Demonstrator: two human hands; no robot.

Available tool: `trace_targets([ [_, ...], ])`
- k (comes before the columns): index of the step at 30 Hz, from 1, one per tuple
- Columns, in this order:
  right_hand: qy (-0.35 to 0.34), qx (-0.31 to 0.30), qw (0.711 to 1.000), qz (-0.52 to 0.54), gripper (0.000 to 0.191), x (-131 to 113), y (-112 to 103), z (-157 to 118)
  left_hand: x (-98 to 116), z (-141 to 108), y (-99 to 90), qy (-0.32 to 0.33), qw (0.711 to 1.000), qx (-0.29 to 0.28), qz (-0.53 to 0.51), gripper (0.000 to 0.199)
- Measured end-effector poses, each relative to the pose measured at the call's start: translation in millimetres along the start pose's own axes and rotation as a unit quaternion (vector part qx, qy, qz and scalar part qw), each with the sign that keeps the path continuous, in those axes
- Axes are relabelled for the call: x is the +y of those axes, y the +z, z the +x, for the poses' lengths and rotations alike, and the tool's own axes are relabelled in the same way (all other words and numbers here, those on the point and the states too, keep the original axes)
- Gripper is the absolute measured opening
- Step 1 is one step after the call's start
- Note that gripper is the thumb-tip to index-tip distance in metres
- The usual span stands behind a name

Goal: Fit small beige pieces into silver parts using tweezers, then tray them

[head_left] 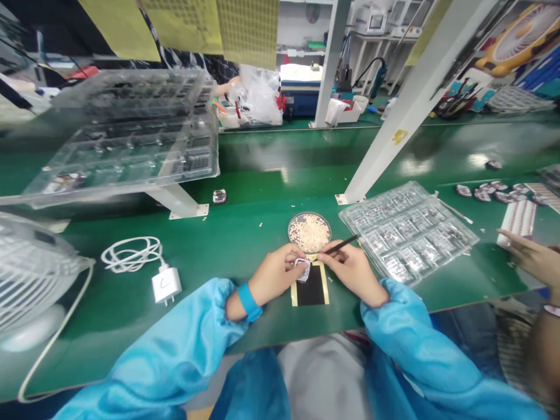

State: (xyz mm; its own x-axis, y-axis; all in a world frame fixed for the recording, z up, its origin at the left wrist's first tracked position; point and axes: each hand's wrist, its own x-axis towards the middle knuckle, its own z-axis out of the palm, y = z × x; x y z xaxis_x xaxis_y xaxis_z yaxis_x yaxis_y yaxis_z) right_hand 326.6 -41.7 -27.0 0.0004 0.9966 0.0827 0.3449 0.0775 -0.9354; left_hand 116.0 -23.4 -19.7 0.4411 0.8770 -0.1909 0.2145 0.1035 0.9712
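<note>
My left hand (280, 269) is closed on a small, square, light-rimmed part (302, 270), held over a black pad (311, 284) with yellow tape edges. In my right hand (350, 266) is a thin black tool (343, 244), pinched between the fingers, its back end pointing up to the right. The tool's tip is close to the part; whether they touch I cannot tell. Just beyond both hands lies a round dish (310, 232) full of small pale pieces.
To the right sits a clear compartment tray (409, 230). Another person's hand (531, 256) is at the far right, near a white strip sheet (517, 217). At left are a white charger (166, 284), a fan (32, 271) and stacked trays (131, 151). Metal posts (380, 140) rise behind.
</note>
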Motion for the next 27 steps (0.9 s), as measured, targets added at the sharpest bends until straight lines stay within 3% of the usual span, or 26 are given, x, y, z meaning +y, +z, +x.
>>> trace_targets([
  [8,-0.007,0.01,0.999,0.039,0.017,-2.0,-1.1,-5.9,3.5,-0.3,-4.0,-0.015,1.0,0.001,-0.016,0.017],
  [13,-0.115,0.033,0.991,0.058,0.008,-10.3,-0.9,-13.5,2.7,0.6,-2.2,-0.033,0.998,0.014,-0.048,0.019],
  [19,-0.226,-0.001,0.974,0.008,0.02,-14.0,0.9,-15.2,-0.2,0.4,-1.8,-0.019,0.999,0.022,-0.041,0.019],
  [27,-0.262,-0.013,0.965,-0.009,0.023,-11.9,0.6,-14.8,-0.8,0.8,-1.1,-0.013,0.999,0.024,-0.036,0.018],
])
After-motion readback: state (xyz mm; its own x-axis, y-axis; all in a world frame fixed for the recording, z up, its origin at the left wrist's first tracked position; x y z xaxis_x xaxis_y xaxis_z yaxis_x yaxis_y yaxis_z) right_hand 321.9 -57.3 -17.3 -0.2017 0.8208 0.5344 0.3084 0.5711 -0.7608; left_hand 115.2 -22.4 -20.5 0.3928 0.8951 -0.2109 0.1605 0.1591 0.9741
